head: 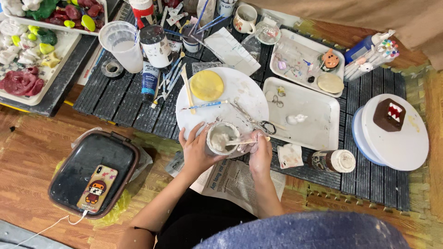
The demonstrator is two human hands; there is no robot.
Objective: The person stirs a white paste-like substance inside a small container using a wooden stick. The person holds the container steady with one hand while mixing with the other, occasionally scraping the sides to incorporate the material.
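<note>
Left hand [196,150] wraps the side of a small cup [223,138], fingers curled round its wall; cup sits at the near rim of the round white plate [240,87]. Right hand [260,152] pinches a wooden stick [242,142], its tip down in thick white paste. Judgement: brace the cup firmly, stir slowly and scrape the wall so nothing slops onto the newspaper [235,180] below.

Near left: dark lidded box [74,180] with a phone [97,186] lying on it. On the plate, a yellow disc [206,85]. Right: white tray [318,124] holding a white blob; a jar [333,161] on its side. Beyond: clear beaker [123,45] of cloudy water, mug [245,18], contents hidden.
</note>
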